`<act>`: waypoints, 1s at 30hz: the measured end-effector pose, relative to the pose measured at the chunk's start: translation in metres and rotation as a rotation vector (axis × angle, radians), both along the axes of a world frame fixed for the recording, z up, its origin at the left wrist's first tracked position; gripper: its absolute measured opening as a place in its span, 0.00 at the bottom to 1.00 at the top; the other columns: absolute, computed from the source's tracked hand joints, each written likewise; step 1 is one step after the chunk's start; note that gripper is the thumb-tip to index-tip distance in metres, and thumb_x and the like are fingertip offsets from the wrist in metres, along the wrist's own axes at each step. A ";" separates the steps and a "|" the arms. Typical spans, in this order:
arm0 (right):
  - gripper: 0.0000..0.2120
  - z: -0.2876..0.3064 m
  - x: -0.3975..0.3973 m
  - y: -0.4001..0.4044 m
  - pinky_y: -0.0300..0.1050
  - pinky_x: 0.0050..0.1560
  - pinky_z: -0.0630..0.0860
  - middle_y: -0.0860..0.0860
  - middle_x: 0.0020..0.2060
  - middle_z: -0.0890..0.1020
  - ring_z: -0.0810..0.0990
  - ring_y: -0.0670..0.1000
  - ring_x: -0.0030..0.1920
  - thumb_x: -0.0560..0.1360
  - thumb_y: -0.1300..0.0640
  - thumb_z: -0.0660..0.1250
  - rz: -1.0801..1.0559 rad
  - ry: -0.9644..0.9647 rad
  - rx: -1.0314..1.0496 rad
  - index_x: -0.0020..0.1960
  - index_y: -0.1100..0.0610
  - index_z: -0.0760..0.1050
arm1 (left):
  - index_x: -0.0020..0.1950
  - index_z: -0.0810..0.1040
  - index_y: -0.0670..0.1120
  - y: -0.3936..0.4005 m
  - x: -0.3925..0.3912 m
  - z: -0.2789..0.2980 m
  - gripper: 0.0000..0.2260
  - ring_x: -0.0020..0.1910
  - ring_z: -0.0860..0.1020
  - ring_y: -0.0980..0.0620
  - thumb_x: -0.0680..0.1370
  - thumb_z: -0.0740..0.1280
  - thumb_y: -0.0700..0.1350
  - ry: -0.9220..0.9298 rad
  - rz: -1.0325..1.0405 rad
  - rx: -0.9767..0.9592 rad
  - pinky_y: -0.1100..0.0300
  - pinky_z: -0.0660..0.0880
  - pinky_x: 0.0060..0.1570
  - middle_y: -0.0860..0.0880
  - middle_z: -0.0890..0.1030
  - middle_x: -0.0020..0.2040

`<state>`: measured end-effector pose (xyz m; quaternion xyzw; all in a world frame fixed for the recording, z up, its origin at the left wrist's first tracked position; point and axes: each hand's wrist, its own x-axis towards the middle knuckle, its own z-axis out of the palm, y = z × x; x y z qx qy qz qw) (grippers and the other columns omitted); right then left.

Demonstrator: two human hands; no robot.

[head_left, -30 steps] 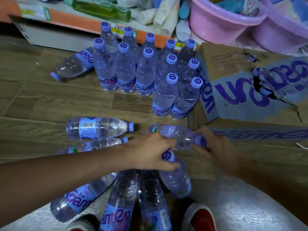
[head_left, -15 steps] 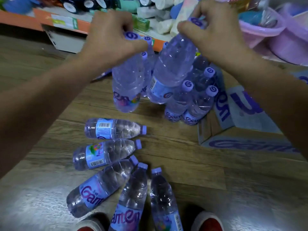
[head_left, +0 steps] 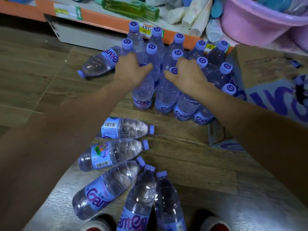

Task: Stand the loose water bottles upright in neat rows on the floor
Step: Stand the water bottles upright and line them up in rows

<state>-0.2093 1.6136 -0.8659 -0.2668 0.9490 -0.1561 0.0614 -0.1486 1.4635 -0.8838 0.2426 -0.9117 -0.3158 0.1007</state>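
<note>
- Head view: the left hand point(head_left: 131, 69) grips the top of an upright bottle point(head_left: 143, 92) at frame centre.
- The right hand point(head_left: 188, 75) holds the neck of the next bottle point(head_left: 166, 95), just beside the first.
- Both stand at the front of the upright rows point(head_left: 180, 47) above, beside a cardboard box point(head_left: 266, 100) at right.
- Five loose bottles point(head_left: 125, 128) lie on the floor point(head_left: 33, 72) below; a sixth point(head_left: 100, 62) lies at upper left.

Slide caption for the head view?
Left hand and right hand each set a bottle upright in the front row; five bottles lie nearby.
</note>
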 end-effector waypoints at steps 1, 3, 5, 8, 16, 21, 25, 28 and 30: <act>0.17 -0.001 0.000 0.000 0.49 0.39 0.64 0.60 0.44 0.72 0.73 0.60 0.46 0.76 0.46 0.62 0.006 0.016 0.021 0.46 0.61 0.66 | 0.27 0.59 0.46 0.004 -0.003 0.000 0.20 0.34 0.75 0.45 0.73 0.64 0.52 0.003 0.001 0.025 0.63 0.63 0.30 0.48 0.67 0.26; 0.19 0.000 -0.002 0.000 0.49 0.39 0.64 0.63 0.49 0.75 0.75 0.63 0.50 0.76 0.44 0.61 0.048 0.057 0.092 0.50 0.62 0.68 | 0.28 0.58 0.47 0.009 -0.008 0.000 0.20 0.31 0.79 0.44 0.74 0.64 0.51 -0.007 -0.007 0.103 0.65 0.66 0.24 0.49 0.67 0.25; 0.22 0.003 -0.005 0.002 0.49 0.36 0.64 0.58 0.43 0.75 0.74 0.61 0.46 0.75 0.42 0.62 0.117 0.043 0.132 0.53 0.62 0.68 | 0.27 0.59 0.47 0.007 -0.011 -0.002 0.20 0.36 0.82 0.39 0.74 0.63 0.52 -0.034 -0.023 0.139 0.60 0.73 0.31 0.47 0.69 0.25; 0.22 0.008 -0.013 0.010 0.51 0.43 0.70 0.57 0.45 0.74 0.73 0.59 0.48 0.74 0.47 0.66 0.277 -0.068 0.085 0.59 0.61 0.68 | 0.33 0.64 0.45 -0.001 -0.010 0.004 0.17 0.36 0.82 0.39 0.76 0.61 0.53 -0.133 -0.109 0.121 0.58 0.68 0.29 0.44 0.72 0.29; 0.15 0.010 -0.019 0.013 0.45 0.47 0.67 0.59 0.52 0.77 0.74 0.58 0.53 0.72 0.53 0.70 0.331 0.042 0.038 0.54 0.61 0.75 | 0.52 0.73 0.40 -0.018 0.006 0.009 0.15 0.44 0.77 0.42 0.76 0.64 0.52 -0.086 -0.378 -0.149 0.55 0.69 0.41 0.40 0.77 0.41; 0.17 0.015 -0.012 0.008 0.50 0.49 0.70 0.62 0.54 0.75 0.74 0.61 0.54 0.72 0.52 0.69 0.245 0.105 0.088 0.52 0.65 0.76 | 0.56 0.71 0.37 -0.001 -0.008 0.007 0.20 0.51 0.77 0.37 0.77 0.63 0.53 -0.080 -0.294 -0.196 0.53 0.69 0.43 0.34 0.79 0.50; 0.17 0.021 -0.009 0.006 0.53 0.51 0.72 0.63 0.56 0.74 0.74 0.63 0.54 0.72 0.53 0.70 0.244 0.097 0.137 0.53 0.66 0.75 | 0.57 0.71 0.37 0.002 -0.014 0.007 0.20 0.52 0.77 0.38 0.77 0.62 0.53 -0.085 -0.289 -0.203 0.52 0.69 0.44 0.34 0.79 0.50; 0.17 0.023 -0.009 0.004 0.53 0.52 0.72 0.63 0.57 0.72 0.74 0.64 0.54 0.72 0.53 0.70 0.253 0.107 0.171 0.54 0.65 0.75 | 0.56 0.71 0.37 -0.002 -0.012 0.004 0.20 0.49 0.79 0.38 0.77 0.62 0.54 -0.069 -0.296 -0.189 0.49 0.73 0.48 0.35 0.80 0.48; 0.17 0.019 -0.009 0.001 0.56 0.54 0.74 0.63 0.57 0.72 0.74 0.65 0.53 0.72 0.54 0.69 0.263 0.120 0.198 0.54 0.65 0.74 | 0.56 0.70 0.37 -0.003 -0.011 0.002 0.20 0.47 0.79 0.38 0.77 0.62 0.54 -0.051 -0.296 -0.169 0.48 0.75 0.49 0.34 0.80 0.47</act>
